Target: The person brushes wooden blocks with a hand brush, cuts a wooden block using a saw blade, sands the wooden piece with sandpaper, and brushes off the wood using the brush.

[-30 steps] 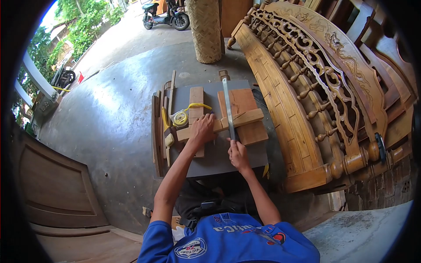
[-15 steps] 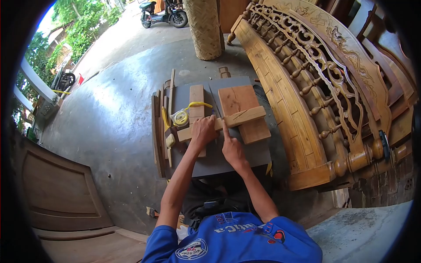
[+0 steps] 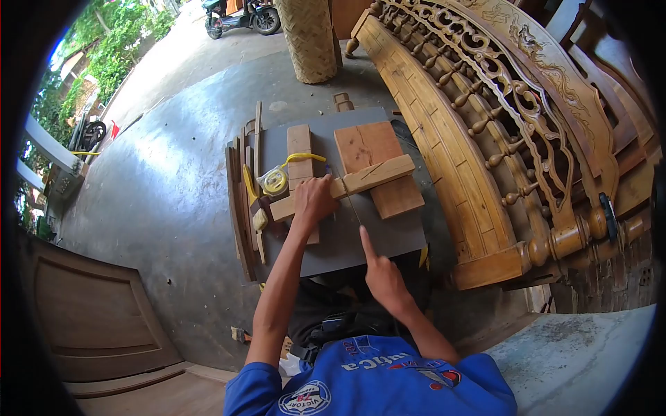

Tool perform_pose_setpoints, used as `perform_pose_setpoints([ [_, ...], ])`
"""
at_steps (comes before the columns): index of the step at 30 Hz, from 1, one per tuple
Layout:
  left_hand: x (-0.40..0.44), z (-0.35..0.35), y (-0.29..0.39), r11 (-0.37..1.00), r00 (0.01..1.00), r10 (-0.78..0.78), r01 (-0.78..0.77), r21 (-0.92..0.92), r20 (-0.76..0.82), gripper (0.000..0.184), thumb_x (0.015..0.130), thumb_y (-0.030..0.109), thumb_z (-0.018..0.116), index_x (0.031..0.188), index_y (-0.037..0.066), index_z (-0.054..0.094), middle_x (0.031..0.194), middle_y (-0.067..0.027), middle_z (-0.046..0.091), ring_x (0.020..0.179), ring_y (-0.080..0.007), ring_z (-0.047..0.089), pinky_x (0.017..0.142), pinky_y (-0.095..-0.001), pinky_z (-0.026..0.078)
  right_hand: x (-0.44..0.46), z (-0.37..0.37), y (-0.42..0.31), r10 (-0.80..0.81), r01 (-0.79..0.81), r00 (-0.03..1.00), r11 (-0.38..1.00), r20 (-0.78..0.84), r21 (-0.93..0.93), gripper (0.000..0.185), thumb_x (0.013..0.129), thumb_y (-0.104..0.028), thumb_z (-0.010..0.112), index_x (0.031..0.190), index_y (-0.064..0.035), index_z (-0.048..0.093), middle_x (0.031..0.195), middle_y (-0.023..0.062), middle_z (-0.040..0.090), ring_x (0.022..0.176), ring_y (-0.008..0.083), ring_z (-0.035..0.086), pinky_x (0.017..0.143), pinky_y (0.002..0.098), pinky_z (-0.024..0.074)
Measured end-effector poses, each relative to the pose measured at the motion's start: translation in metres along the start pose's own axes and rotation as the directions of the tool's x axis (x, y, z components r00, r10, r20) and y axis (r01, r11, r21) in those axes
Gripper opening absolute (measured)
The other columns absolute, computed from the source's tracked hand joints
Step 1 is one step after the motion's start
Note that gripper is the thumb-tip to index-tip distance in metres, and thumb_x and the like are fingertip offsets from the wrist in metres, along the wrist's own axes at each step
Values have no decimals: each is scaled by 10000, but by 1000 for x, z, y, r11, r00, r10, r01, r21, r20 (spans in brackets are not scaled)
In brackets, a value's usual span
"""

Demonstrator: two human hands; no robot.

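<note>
A long wooden bar (image 3: 378, 174) lies crosswise over a wooden block (image 3: 300, 142) on the left and a wide board (image 3: 368, 145) on the right. My left hand (image 3: 316, 199) is closed over the bar, left of a cut in it. A thin saw blade (image 3: 352, 206) runs from that cut back toward my right hand (image 3: 385, 277). My right fingers are wrapped round the saw's handle, mostly hidden, with the index finger pointing along the blade. Left of my left hand are a yellow tape measure (image 3: 273, 182) and a brush (image 3: 260, 220).
All this rests on a low grey worktable (image 3: 388, 239), with narrow wood strips (image 3: 236, 201) along its left edge. A carved wooden bench frame (image 3: 444, 152) stands close on the right. A woven column (image 3: 305, 41) rises behind, and a panelled door (image 3: 97, 305) lies at lower left.
My right hand has drawn back toward my body, and more of the saw blade shows below the bar. My left hand stays on the bar. The whole view has shifted slightly.
</note>
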State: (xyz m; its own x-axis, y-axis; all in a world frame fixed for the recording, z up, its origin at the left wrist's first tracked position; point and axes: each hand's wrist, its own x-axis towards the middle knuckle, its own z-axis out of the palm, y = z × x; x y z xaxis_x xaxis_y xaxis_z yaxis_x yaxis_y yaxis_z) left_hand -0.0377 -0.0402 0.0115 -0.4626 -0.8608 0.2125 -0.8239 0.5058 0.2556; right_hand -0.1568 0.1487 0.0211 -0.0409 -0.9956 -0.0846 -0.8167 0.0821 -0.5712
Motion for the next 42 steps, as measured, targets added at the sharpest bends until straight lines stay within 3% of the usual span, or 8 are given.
perform_pose_setpoints([
  [8,0,3,1,999,999,-49,49,-19,-21,279,549,176,660,800,73,595,666,-157,613,699,-324,617,648,-413,467,102,34,-2,-41,52,979,997,-198,51,782,754,58,453,1419,-151,96,652,252,566,633,417,586,576,490,486],
  [16,0,4,-1,1000,999,-20,20,7,-37,229,554,135,626,769,81,566,658,-132,615,672,-313,618,626,-399,449,-41,-12,2,77,-82,993,996,89,44,750,759,79,412,1414,-156,134,627,263,541,637,434,572,572,507,455],
  [27,-1,3,-4,999,998,-3,0,-44,-64,251,546,146,644,774,79,563,677,-127,620,694,-305,620,615,-395,446,113,23,-3,-112,130,972,989,-208,75,791,723,84,450,1412,-139,134,645,284,557,657,450,572,574,505,462],
  [34,8,6,-8,1000,999,-15,15,-1,-37,289,555,166,653,804,65,545,721,-138,623,705,-328,612,614,-433,468,-24,35,25,-72,83,988,994,-134,77,754,758,78,426,1411,-149,125,712,291,556,703,446,579,606,512,472],
  [36,-2,11,-6,1000,1000,1,-1,-11,-6,288,549,158,651,798,64,543,723,-139,623,705,-327,611,618,-432,469,-44,21,21,42,-46,999,989,29,142,744,764,86,408,1409,-152,122,718,312,548,722,474,560,625,528,451],
  [37,0,9,-7,1000,1000,9,-9,-10,-10,287,546,155,651,795,63,541,721,-139,622,704,-327,610,622,-431,470,-44,13,19,83,-97,992,982,92,163,739,767,90,399,1408,-153,121,721,322,543,732,488,550,634,536,440],
  [40,1,5,-5,999,999,34,-34,-23,-18,238,556,119,628,772,63,545,693,-139,618,700,-318,609,628,-401,452,11,16,23,-108,112,992,991,-60,73,755,770,69,424,1410,-161,96,691,291,551,694,468,565,612,517,464],
  [42,0,2,-5,999,999,28,-28,-14,-20,216,559,103,618,759,63,548,675,-136,616,701,-311,608,628,-386,444,60,22,14,-28,29,1000,997,-13,72,729,785,48,418,1407,-175,111,681,293,549,689,475,561,617,522,457],
])
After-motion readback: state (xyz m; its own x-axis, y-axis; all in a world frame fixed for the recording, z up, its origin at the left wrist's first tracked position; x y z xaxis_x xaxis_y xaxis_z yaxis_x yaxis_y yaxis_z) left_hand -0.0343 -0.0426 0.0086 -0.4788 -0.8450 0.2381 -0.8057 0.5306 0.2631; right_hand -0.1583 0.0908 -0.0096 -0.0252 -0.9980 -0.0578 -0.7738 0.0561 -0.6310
